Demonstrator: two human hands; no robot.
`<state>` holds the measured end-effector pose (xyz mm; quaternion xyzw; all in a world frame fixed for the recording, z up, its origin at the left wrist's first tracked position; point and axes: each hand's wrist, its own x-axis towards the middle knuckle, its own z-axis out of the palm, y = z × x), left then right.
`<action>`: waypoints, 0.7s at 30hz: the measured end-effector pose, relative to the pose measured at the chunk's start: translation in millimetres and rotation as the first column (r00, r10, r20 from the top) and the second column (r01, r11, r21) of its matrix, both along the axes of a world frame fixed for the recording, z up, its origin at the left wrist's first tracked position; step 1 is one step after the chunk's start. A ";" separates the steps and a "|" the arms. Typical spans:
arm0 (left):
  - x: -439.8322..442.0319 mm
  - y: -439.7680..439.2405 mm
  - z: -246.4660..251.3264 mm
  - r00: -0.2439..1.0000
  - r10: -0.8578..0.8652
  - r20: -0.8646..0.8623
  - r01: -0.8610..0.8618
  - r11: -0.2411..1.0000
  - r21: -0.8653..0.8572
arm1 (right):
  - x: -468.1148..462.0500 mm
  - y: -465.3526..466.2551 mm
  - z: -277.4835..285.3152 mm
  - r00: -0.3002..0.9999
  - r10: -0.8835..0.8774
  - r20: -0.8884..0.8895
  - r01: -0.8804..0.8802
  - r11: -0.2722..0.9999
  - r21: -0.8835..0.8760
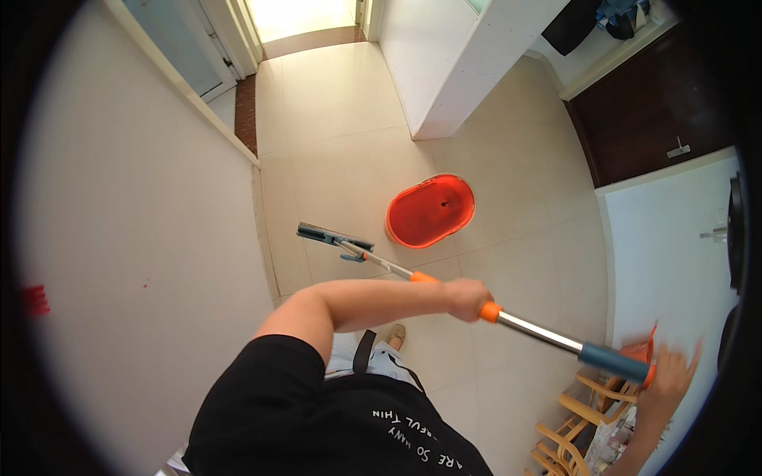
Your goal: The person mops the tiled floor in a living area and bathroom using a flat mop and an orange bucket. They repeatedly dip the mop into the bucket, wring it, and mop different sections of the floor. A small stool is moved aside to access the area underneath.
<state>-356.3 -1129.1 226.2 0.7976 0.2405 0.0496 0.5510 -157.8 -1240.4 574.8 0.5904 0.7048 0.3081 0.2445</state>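
Note:
My left hand [470, 299] is closed around the metal pole of a flat mop [539, 331], beside an orange collar. The pole slants across the view, from the dark flat mop head [334, 237] at the left to a blue grip at the lower right. At the orange end of that grip is my right hand [670, 369], blurred, with at least one finger stretched out; whether it grips the end is unclear. Beyond the pole stands an oval red-orange bucket [431, 211] on the tiled floor. Whether the mop head touches the floor cannot be told.
A white wall [143, 226] runs along the left. Ahead, a white wall corner [440, 113] juts out near a lit doorway. Wooden chairs [565, 437] and a red container [638, 351] are at the lower right. A dark brown door [649, 113] is at the upper right.

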 end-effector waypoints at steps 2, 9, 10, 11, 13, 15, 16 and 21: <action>19.1 -18.0 -17.7 0.977 -0.213 0.030 0.214 0.976 -0.036 | 24.1 -50.2 -9.8 0.968 -0.219 -0.119 0.213 0.975 -0.062; -4.6 -64.6 -128.9 0.775 -0.631 0.006 0.630 0.774 -0.064 | -6.8 -176.9 -119.8 0.233 -0.937 -0.259 0.546 0.347 -0.763; -21.5 -56.3 -151.7 0.774 -0.633 -0.033 0.633 0.774 -0.010 | -17.5 -181.7 -155.0 0.212 -0.921 -0.328 0.471 0.390 -0.791; -39.1 -37.6 -166.7 0.729 -0.672 -0.133 0.684 0.725 0.082 | -41.0 -176.6 -186.7 -0.025 -0.919 -0.393 0.408 0.350 -0.844; -77.4 21.0 -207.6 0.700 -0.637 -0.323 0.707 0.682 0.188 | -67.2 -166.5 -272.1 -0.052 -0.920 -0.389 0.308 0.356 -0.882; -119.6 97.5 -239.6 0.735 -0.372 -0.567 0.478 0.877 0.044 | -122.9 -97.9 -338.1 -0.122 -0.880 -0.459 0.221 0.427 -0.877; -140.8 139.6 -253.7 0.709 -0.244 -0.662 0.404 0.909 0.097 | -150.1 -49.2 -358.7 -0.179 -0.843 -0.507 0.163 0.483 -0.860; -195.5 227.5 -260.5 0.742 0.552 -0.380 -0.181 0.711 0.680 | -230.2 136.1 -442.5 -0.639 -0.687 -0.346 -0.122 0.535 -0.836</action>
